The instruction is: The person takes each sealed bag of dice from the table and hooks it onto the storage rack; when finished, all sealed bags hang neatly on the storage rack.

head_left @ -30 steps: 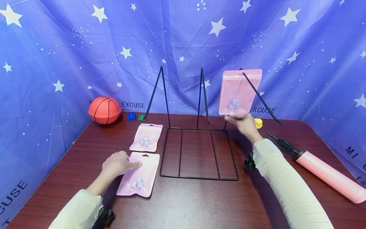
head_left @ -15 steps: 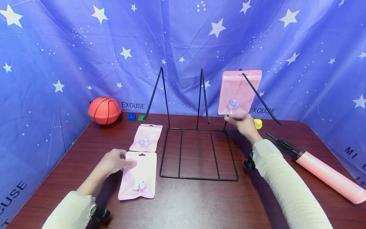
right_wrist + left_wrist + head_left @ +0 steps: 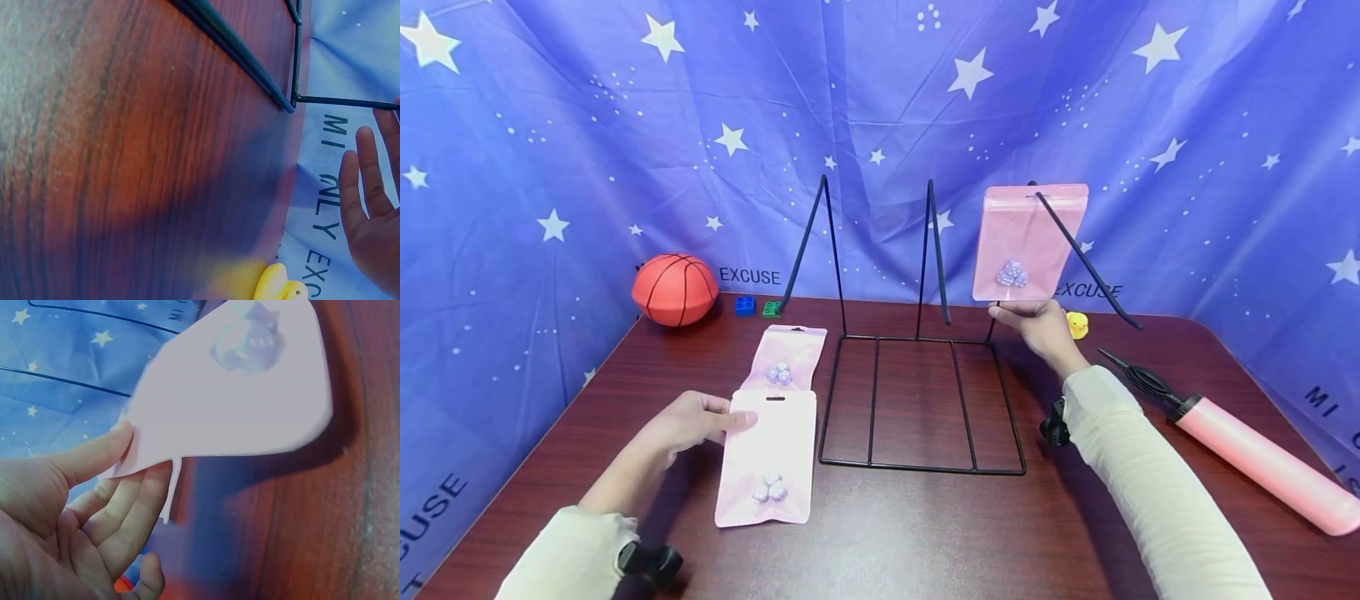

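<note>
My left hand (image 3: pixel 688 425) pinches the upper left edge of a pink zip pouch (image 3: pixel 769 446), its thumb on the front. Dice-like pieces (image 3: pixel 770 488) show low in that pouch. In the left wrist view the pouch (image 3: pixel 244 412) is raised off the table. Another pink pouch (image 3: pixel 790 354) lies behind it, its lower edge covered. A third pouch (image 3: pixel 1018 229) hangs on the right prong of a black wire rack (image 3: pixel 922 468). Just below it, my right hand (image 3: pixel 1043 329) grips the rack's upright; the right wrist view shows its other fingers (image 3: pixel 372 178) fairly straight.
An orange toy basketball (image 3: pixel 675 289), a blue block (image 3: pixel 745 305) and a green block (image 3: pixel 771 309) sit back left. A yellow duck (image 3: pixel 1077 324) is beyond my right wrist. A pink hand pump (image 3: pixel 1262 458) lies right. The rack's left and middle prongs point forward.
My left hand has shifted slightly left and raised the front pouch, whose top edge now overlaps the pouch behind. The right hand and the hanging pouch have barely moved.
</note>
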### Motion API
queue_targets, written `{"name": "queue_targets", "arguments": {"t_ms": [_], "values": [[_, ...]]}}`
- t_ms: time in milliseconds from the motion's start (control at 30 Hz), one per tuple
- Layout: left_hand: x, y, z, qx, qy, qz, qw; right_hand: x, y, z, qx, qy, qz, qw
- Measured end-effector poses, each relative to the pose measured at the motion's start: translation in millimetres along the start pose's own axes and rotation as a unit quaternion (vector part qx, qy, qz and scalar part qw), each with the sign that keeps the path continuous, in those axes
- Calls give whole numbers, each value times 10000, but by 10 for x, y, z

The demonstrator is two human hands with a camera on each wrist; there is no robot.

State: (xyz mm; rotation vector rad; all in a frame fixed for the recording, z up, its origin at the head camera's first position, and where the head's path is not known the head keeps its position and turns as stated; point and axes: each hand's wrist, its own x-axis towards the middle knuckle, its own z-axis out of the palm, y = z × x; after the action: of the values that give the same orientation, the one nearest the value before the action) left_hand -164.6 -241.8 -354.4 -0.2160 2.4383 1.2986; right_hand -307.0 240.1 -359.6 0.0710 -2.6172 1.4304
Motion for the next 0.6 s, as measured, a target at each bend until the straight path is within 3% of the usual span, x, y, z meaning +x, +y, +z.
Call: {"name": "queue_targets", "arguments": {"t_ms": [133, 400, 600], "values": [[-39, 56, -18, 11, 4, 39, 10000, -1, -2, 1, 13, -35, 1, 10000], [-178, 168, 21, -500, -361, 876, 9942, 13, 16, 14, -5, 9, -29, 10000], [-277, 320, 60, -317, -434, 1524, 9869, 9, 4, 13, -37, -27, -64, 10000]]}}
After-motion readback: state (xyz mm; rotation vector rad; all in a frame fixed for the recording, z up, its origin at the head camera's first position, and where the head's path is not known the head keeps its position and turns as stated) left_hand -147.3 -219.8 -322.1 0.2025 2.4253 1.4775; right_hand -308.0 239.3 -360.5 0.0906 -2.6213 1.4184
